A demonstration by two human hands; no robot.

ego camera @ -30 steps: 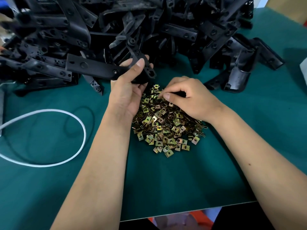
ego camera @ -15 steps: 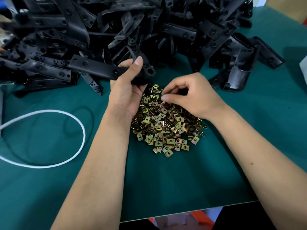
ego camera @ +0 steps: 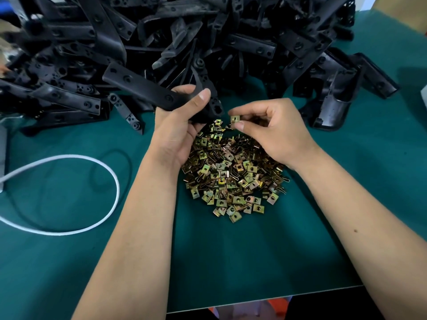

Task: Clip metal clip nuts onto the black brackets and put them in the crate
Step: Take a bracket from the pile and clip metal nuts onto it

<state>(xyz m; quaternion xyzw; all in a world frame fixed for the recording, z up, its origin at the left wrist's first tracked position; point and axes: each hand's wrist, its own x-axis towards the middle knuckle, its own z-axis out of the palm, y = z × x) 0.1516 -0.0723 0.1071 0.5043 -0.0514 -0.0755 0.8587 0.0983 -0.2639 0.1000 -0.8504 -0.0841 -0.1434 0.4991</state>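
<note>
My left hand (ego camera: 179,125) grips a long black bracket (ego camera: 141,88) whose free end points up and to the left. Its near end with a hole sits just past my thumb. My right hand (ego camera: 270,130) pinches one brass-coloured clip nut (ego camera: 235,119) between thumb and forefinger, held just right of the bracket's near end and above the pile. A heap of loose clip nuts (ego camera: 231,176) lies on the green mat below both hands. No crate is in view.
A big pile of black brackets (ego camera: 184,42) fills the back of the green table (ego camera: 231,262). More brackets (ego camera: 335,107) lie at the right. A white cable loop (ego camera: 69,195) rests on the left. The table's front edge runs close to my body.
My right hand has lifted out of the clip nut heap with one nut pinched and moved toward the bracket. My left hand has raised the bracket slightly.
</note>
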